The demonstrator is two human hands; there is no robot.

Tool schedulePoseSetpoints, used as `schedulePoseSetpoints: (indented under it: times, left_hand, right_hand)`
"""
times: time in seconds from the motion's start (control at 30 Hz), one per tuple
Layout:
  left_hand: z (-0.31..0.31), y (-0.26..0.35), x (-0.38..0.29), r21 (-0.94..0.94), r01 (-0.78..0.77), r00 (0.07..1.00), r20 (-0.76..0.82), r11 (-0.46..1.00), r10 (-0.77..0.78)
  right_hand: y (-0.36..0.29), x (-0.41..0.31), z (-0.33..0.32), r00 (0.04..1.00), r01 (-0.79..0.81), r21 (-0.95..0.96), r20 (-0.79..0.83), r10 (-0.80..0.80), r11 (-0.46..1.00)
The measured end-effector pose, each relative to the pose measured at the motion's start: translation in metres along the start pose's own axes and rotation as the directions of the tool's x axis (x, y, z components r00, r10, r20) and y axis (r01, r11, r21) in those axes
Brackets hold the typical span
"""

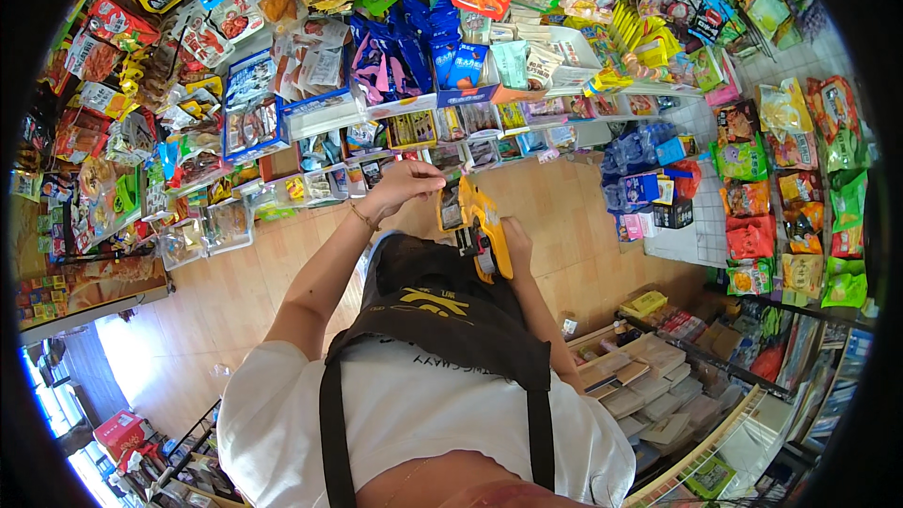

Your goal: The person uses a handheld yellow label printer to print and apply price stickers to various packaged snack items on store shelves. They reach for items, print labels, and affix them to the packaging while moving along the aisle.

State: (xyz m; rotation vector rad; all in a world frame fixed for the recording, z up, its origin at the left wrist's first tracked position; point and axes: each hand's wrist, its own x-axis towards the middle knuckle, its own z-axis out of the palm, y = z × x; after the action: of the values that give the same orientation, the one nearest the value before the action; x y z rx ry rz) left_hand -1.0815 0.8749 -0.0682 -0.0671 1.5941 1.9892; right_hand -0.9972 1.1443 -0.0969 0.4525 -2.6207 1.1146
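Note:
My right hand (pixel 519 243) is wrapped around the handle of a yellow handheld price labeller (pixel 481 222) with dark parts along one side. It is held in front of the black apron (pixel 430 300), above the floor. At the far end of the labeller is my left hand (pixel 408 187), thumb and fingertips pressed together. Those fingertips lie close to the tool's yellow tip. Whether they touch it or pinch a small label is too small to tell.
Ahead, shelves hold open boxes of packaged snacks, among them blue packets (pixel 462 65). Bagged snacks (pixel 749 238) hang on a grid at right, beside a stack of blue-wrapped goods (pixel 638 155). Clear plastic bins (pixel 229 226) jut out at left. Stacked flat boxes (pixel 649 388) stand behind right.

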Motion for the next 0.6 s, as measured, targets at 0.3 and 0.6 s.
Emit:
schedulePoseSetpoints:
  times: [0.3,0.6]
  left_hand:
    - [0.013,-0.005,0.004,0.074,0.054,0.997,0.059,0.996,-0.059]
    - [0.006,0.007,0.024,0.246,-0.069,0.994,-0.060,0.967,0.086]
  right_hand:
    - [0.006,-0.014,-0.015,0.999,0.027,0.019,-0.031,-0.026,0.999]
    - [0.014,-0.017,-0.004,0.998,-0.055,-0.018,-0.032,0.054,0.998]
